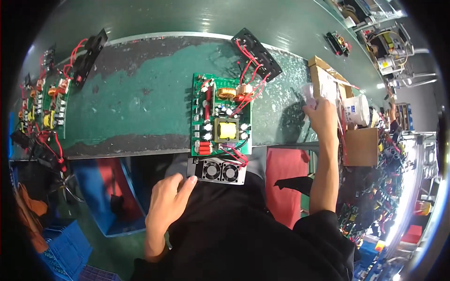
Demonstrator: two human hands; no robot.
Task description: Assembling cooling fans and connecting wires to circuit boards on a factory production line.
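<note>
In front of me a green circuit board (199, 136) lies at the table's near edge, with a yellow-wrapped transformer, coils, capacitors and red wires. A grey metal panel with two black fans (220, 171) sits just past that edge, below the board. My left hand (166, 203) is beside the panel's left corner, thumb stretched to its edge and fingers bent apart from it. Over at the right, my right hand (323, 119) has curled fingers next to a translucent plastic thing (308, 93) and a cardboard box (323, 84). What its fingertips pinch, if anything, is hidden.
A black panel (257, 54) is wired to the board at its upper right. More boards (51, 105) and another black panel (91, 56) stand at the left. A white tub (357, 110) is beside the box. Blue bins (110, 196) stand below the table (126, 103).
</note>
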